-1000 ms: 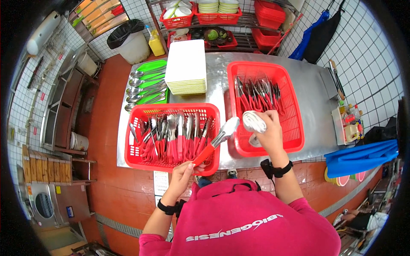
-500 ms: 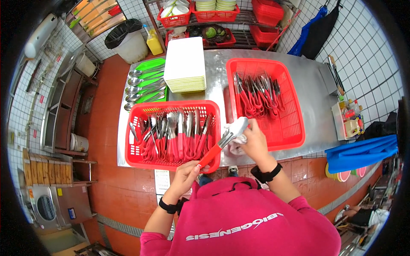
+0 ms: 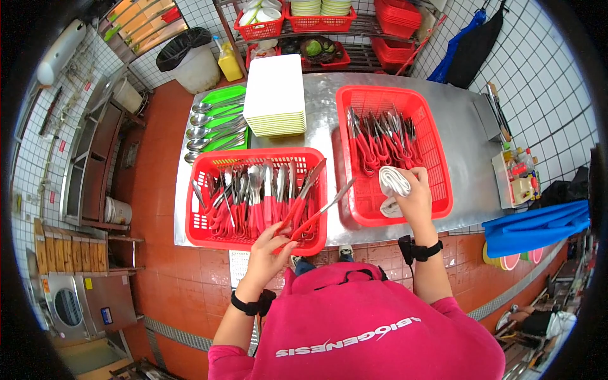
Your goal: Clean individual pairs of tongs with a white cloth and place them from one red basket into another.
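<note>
My left hand (image 3: 268, 249) is closed on the red handle of metal tongs (image 3: 311, 221), whose two arms stand spread apart above the front edge of the left red basket (image 3: 193, 228). That basket is packed with red-handled tongs (image 3: 256, 206). My right hand (image 3: 411, 196) grips a folded white cloth (image 3: 394, 182) over the near part of the right red basket (image 3: 437, 190), which also holds many red-handled tongs (image 3: 386, 142).
A steel table (image 3: 472, 155) carries a green tray (image 3: 221, 95) with spoons and a stack of square white plates (image 3: 273, 85). A shelf with crockery baskets (image 3: 321, 22) stands behind. A bin (image 3: 196, 69) is back left; a blue cloth (image 3: 532, 228) hangs at the right.
My right hand has moved right, taking the cloth away from the tongs' tip. The tongs in my left hand have turned, and their two arms now show spread apart.
</note>
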The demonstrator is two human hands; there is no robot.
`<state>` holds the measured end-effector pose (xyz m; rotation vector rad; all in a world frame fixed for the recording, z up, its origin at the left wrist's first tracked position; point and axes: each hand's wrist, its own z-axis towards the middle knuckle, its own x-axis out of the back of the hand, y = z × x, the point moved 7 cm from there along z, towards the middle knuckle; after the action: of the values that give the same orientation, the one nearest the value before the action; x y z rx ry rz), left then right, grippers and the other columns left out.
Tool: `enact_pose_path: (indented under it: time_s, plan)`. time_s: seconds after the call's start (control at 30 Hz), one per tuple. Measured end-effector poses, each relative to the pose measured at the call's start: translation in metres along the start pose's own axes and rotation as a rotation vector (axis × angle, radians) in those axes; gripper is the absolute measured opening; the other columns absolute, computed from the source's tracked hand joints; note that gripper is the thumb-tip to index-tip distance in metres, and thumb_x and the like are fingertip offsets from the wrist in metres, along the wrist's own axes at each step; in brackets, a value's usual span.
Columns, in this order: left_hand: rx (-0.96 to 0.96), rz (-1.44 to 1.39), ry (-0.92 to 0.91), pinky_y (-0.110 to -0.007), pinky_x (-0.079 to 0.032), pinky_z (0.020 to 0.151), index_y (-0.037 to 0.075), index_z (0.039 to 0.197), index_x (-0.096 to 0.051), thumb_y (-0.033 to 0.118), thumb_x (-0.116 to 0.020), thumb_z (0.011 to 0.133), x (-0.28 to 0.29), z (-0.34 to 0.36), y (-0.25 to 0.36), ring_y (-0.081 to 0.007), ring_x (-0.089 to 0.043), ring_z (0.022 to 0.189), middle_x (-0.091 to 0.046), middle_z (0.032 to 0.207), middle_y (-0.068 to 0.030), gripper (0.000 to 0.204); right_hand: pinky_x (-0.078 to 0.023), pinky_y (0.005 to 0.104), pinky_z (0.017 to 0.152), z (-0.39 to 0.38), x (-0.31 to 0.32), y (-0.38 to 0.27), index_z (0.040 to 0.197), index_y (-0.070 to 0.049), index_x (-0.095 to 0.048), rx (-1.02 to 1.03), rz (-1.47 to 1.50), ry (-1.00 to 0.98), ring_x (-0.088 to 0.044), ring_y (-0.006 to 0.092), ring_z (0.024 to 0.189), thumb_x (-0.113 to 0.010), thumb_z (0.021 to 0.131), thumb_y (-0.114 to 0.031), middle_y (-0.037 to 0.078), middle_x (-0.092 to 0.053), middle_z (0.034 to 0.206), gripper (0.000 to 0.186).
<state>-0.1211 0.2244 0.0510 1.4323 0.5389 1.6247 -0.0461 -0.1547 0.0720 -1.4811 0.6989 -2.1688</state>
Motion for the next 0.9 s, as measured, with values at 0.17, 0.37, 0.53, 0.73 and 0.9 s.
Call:
enact_pose_path:
  time_s: [0.17, 0.37, 0.53, 0.73, 0.9]
  plan:
    - [-0.096, 0.338, 0.004, -0.043, -0.058, 0.094, 0.001, 0.098, -0.077, 0.013, -0.086, 0.086, 0.003, 0.006, 0.000, -0.0366, -0.072, 0.110, -0.068, 0.138, -0.0190, 0.019, -0.056, 0.0422, 0.092, 0.001, 0.007, -0.005, 0.124, -0.008, -0.075, 0.003, 0.033, 0.021, -0.066, 0.0334, 0.108, -0.079, 0.073, 0.007, 0.014, -0.060, 0.117, 0.053]
    - [-0.298, 0.677, -0.054, -0.042, -0.056, 0.097, -0.003, 0.111, -0.071, 0.007, -0.073, 0.089, 0.006, 0.015, 0.005, -0.0281, -0.069, 0.114, -0.059, 0.152, -0.0146, 0.025, -0.058, 0.0429, 0.085, 0.003, 0.009, -0.043, 0.126, -0.011, -0.075, 0.162, 0.101, 0.024, -0.069, 0.0328, 0.100, -0.089, 0.072, -0.004, 0.012, -0.059, 0.116, 0.056]
    - [-0.413, 0.727, -0.069, -0.042, -0.051, 0.104, -0.004, 0.116, -0.071, 0.004, -0.065, 0.088, 0.002, 0.018, 0.010, -0.0255, -0.067, 0.119, -0.057, 0.154, -0.0133, 0.030, -0.059, 0.0418, 0.082, -0.006, -0.017, -0.087, 0.128, -0.016, -0.074, 0.306, 0.157, -0.076, -0.069, 0.0308, 0.099, -0.088, 0.073, -0.007, 0.010, -0.059, 0.115, 0.057]
    - [-0.514, 0.719, -0.104, -0.039, -0.050, 0.102, -0.002, 0.115, -0.072, 0.006, -0.066, 0.088, -0.001, 0.011, 0.025, -0.0220, -0.067, 0.125, -0.056, 0.156, -0.0127, 0.029, -0.060, 0.0458, 0.081, -0.029, -0.054, -0.126, 0.128, -0.025, -0.074, 0.393, 0.108, -0.277, -0.070, 0.0329, 0.101, -0.084, 0.074, -0.007, 0.009, -0.058, 0.115, 0.058]
    - [-0.482, 0.706, -0.088, -0.038, -0.050, 0.101, 0.001, 0.114, -0.073, 0.007, -0.068, 0.090, 0.012, -0.002, 0.018, -0.0210, -0.068, 0.125, -0.060, 0.153, -0.0107, 0.025, -0.060, 0.0460, 0.081, -0.012, -0.045, -0.111, 0.127, -0.024, -0.074, 0.344, 0.023, -0.214, -0.071, 0.0345, 0.100, -0.083, 0.076, -0.008, 0.009, -0.059, 0.116, 0.054]
